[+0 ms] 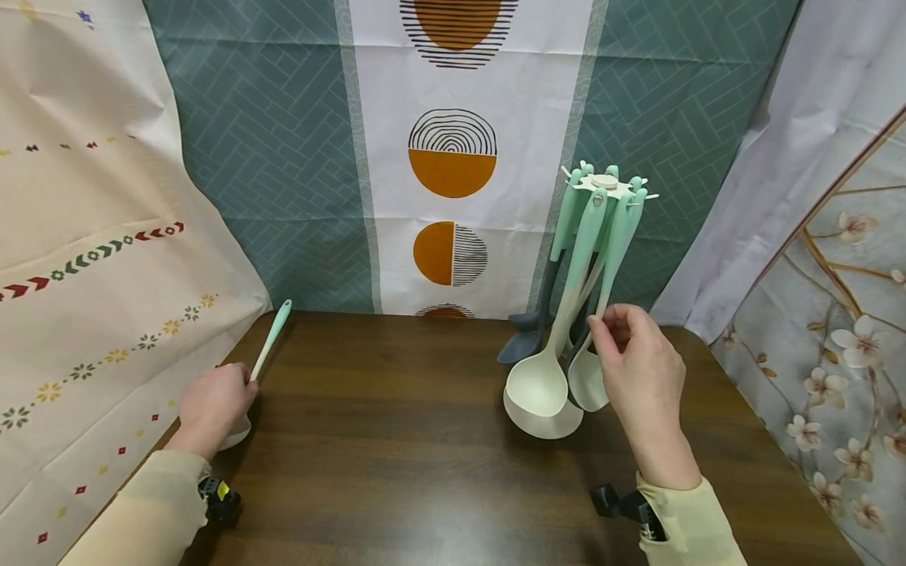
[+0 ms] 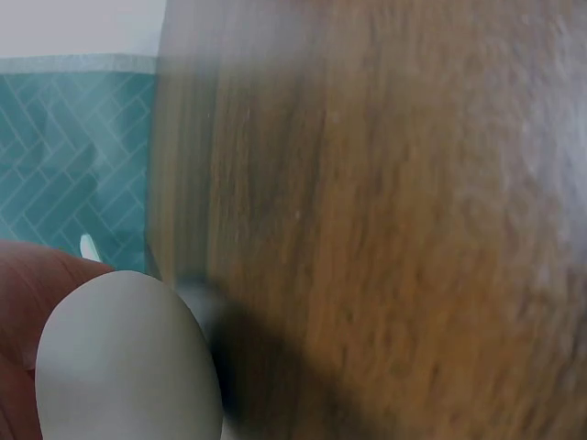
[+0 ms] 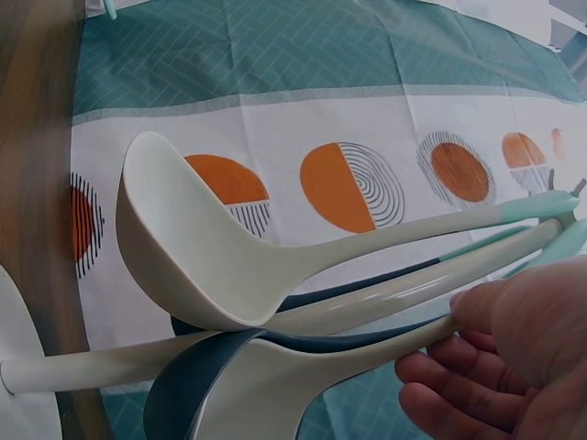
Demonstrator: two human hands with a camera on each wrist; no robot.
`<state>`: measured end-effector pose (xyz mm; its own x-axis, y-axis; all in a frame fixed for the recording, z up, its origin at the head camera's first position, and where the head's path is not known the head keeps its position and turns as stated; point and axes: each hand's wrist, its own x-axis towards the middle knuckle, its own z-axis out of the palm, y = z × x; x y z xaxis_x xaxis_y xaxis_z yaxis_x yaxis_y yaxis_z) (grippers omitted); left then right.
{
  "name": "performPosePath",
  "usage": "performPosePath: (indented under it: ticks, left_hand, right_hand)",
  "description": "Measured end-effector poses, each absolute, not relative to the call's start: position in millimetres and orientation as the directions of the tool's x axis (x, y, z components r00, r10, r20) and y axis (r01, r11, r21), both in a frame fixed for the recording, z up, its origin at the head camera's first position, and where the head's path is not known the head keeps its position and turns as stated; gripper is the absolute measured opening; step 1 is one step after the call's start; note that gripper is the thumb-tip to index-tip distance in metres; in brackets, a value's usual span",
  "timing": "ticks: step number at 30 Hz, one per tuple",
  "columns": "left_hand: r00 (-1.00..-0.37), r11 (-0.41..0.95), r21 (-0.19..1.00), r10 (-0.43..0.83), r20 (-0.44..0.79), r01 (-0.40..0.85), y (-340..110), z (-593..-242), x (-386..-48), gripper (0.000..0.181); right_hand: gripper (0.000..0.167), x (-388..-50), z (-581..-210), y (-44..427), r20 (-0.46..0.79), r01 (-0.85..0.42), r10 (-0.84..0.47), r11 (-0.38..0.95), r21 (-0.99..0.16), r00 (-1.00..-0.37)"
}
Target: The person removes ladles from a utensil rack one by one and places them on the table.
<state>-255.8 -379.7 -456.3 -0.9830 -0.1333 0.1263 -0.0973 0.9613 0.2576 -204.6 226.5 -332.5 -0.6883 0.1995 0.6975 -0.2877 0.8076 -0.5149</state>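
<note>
At the table's left side, my left hand [image 1: 215, 401] grips a spoon-like utensil [image 1: 271, 339] by its pale shaft. Its mint handle end points up and away, and its rounded white head [image 2: 128, 367] fills the lower left of the left wrist view. My right hand [image 1: 642, 385] pinches the shaft of a white spoon [image 1: 589, 383] between thumb and fingers. That spoon hangs by its mint handle from a white rotating stand [image 1: 604, 182]. Beside it hangs a white ladle [image 3: 193, 238], and a dark blue spoon [image 3: 174, 394] lies close against the pinched one.
More dark blue utensils [image 1: 521, 346] hang at the back of the stand. Its round white base [image 1: 543, 426] rests on the brown wooden table [image 1: 382, 440]. Patterned cloths hang behind and on both sides, including a teal and white one [image 1: 269, 157] at the back.
</note>
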Motion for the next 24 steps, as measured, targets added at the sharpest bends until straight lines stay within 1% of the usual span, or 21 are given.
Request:
performPosePath:
  ticks: [1, 2, 3, 12, 24]
  left_hand:
    - [-0.983, 0.962, 0.256, -0.132, 0.125, -0.096, -379.2, -454.6, -254.3, 0.017]
    - [-0.984, 0.962, 0.248, -0.145, 0.102, -0.116, -367.7, -439.7, -246.2, 0.012]
    - [-0.984, 0.962, 0.245, -0.147, 0.102, -0.118, -366.7, -438.3, -244.5, 0.013]
    - [-0.988, 0.971, 0.211, -0.129, 0.082, -0.11, -371.2, -434.6, -238.5, 0.015]
    - [-0.988, 0.976, 0.192, -0.123, 0.091, -0.104, -378.4, -433.5, -233.9, 0.019]
  right_hand:
    - [0.019, -204.7, -332.5, 226.7, 0.696, -0.288, 0.199, 0.807, -0.516, -0.69]
    - [0.019, -204.9, -332.4, 226.9, 0.696, -0.289, 0.199, 0.806, -0.516, -0.69]
    - [0.019, -205.1, -332.2, 227.1, 0.695, -0.29, 0.198, 0.805, -0.518, -0.691]
    - [0.018, -205.8, -333.4, 227.8, 0.693, -0.291, 0.198, 0.803, -0.52, -0.693]
    - [0.02, -205.3, -332.5, 226.6, 0.688, -0.288, 0.2, 0.801, -0.525, -0.698]
